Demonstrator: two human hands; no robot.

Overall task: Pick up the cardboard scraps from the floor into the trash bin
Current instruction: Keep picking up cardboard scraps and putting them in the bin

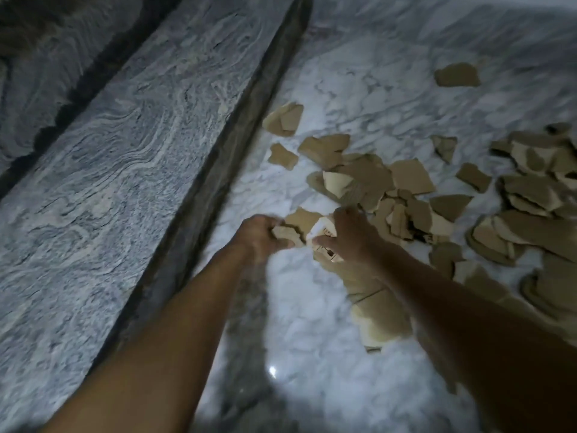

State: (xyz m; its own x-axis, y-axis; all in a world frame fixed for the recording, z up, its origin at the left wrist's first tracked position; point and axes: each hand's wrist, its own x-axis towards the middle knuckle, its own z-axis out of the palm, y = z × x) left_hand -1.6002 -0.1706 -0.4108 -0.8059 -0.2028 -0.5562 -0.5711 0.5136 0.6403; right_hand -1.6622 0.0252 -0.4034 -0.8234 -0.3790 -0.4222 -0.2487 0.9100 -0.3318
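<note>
Cardboard scraps [368,182] lie strewn over the white marble floor [359,82], thickest to my right and thinning toward the dark edge of the grey stone ledge [125,151] on my left. My left hand [259,235] has its fingers curled round a small torn scrap [288,234], near that edge. My right hand [352,235] pinches a pale printed piece [324,242] at the pile's near side. Bare floor shows between my forearms and along the ledge.

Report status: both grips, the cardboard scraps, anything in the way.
Left grip holds a tan scrap. Right grip pinches a printed scrap. Many cardboard scraps lie on the marble floor. Trash bin not in view.
</note>
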